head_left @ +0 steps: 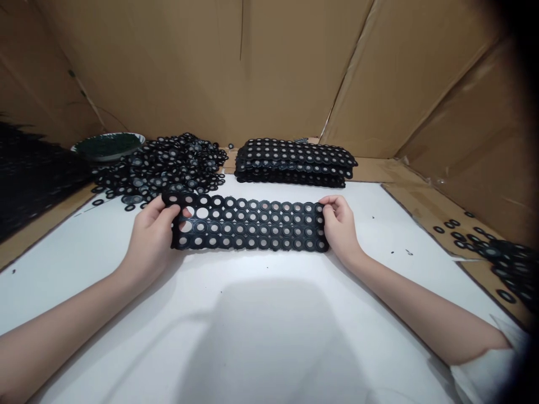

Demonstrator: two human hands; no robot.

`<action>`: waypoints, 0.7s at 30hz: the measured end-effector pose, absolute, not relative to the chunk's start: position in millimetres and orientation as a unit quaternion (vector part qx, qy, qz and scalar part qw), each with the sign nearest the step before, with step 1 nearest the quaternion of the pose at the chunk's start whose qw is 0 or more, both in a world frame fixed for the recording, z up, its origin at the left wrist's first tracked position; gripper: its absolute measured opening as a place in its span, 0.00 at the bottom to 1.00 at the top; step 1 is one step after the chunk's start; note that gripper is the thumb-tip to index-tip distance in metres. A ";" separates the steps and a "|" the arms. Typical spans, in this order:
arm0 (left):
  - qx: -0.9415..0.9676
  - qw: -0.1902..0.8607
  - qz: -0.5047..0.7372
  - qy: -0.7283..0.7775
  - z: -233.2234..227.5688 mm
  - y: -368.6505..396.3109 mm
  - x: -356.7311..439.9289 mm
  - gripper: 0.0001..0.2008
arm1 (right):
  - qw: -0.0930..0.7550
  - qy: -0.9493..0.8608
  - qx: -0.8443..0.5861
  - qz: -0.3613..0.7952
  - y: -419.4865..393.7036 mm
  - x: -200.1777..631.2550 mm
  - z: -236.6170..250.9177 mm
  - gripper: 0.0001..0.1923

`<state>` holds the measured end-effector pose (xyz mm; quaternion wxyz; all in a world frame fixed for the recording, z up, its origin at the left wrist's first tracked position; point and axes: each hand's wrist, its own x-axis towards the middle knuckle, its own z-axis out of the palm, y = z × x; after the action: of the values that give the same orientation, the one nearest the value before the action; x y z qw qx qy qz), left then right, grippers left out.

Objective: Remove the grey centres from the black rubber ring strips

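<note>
Head view: perforated black rubber-like sheet (257,229) over white tabletop (236,269), ends pinched by left hand (149,227) and right hand (342,227); few wider openings leftward, most rings apparently intact; loose black rings (181,160) heaped, similar sheets (295,164) stacked behind.

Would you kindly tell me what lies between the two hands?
In the head view, a perforated sheet spans from the left hand to the right hand.

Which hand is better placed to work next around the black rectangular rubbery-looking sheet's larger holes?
Probably the left hand: it grips the black perforated sheet at the end beside the larger holes, while the right hand holds the opposite end.
</note>
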<state>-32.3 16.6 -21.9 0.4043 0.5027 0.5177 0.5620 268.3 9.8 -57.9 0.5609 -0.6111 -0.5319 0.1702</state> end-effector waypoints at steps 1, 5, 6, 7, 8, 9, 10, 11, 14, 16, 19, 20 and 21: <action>0.507 0.400 0.561 0.517 -22.0 16.7 -32.1 0.03 | 0.560 -0.532 -0.612 0.170 9.9 268.5 -58.2 0.05; 0.509 0.413 0.558 0.509 -20.8 16.1 -29.8 0.03 | 0.560 -0.530 -0.615 0.167 10.1 268.7 -58.1 0.05; 0.506 0.419 0.554 0.511 -20.2 15.7 -29.1 0.03 | 0.558 -0.527 -0.617 0.171 10.0 268.6 -58.0 0.05; 0.501 0.425 0.551 0.515 -19.7 15.3 -28.5 0.04 | 0.555 -0.524 -0.622 0.177 9.9 268.6 -57.8 0.05; 0.495 0.430 0.547 0.519 -19.2 14.9 -28.0 0.05 | 0.549 -0.521 -0.627 0.184 9.8 268.6 -57.7 0.06; 0.490 0.435 0.543 0.525 -18.8 14.4 -27.8 0.05 | 0.542 -0.517 -0.634 0.193 9.7 268.6 -57.7 0.06; 0.486 0.437 0.540 0.530 -18.4 14.0 -27.6 0.06 | 0.535 -0.513 -0.641 0.201 9.6 268.7 -57.8 0.06; 0.484 0.437 0.537 0.535 -18.1 13.7 -27.6 0.06 | 0.527 -0.511 -0.646 0.207 9.7 268.8 -57.9 0.06; 0.483 0.440 0.526 0.544 -17.6 12.7 -27.9 0.07 | 0.509 -0.518 -0.657 0.202 10.4 269.2 -58.4 0.06; 0.482 0.448 0.522 0.543 -17.8 12.5 -28.2 0.07 | 0.496 -0.531 -0.659 0.195 11.0 269.2 -57.8 0.06; 0.488 0.453 0.506 0.549 -19.5 13.1 -28.6 0.08 | 0.471 -0.551 -0.662 0.190 11.4 268.8 -55.8 0.06; 0.494 0.449 0.498 0.554 -20.3 13.7 -28.8 0.08 | 0.461 -0.560 -0.664 0.182 11.3 268.8 -55.3 0.06; 0.501 0.441 0.493 0.558 -21.0 14.5 -28.9 0.09 | 0.449 -0.571 -0.665 0.170 11.3 269.0 -55.1 0.06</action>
<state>-28.9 14.5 -21.0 0.4414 0.5009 0.5583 0.4926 269.0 11.3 -55.1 0.4492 -0.6654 -0.5715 0.1700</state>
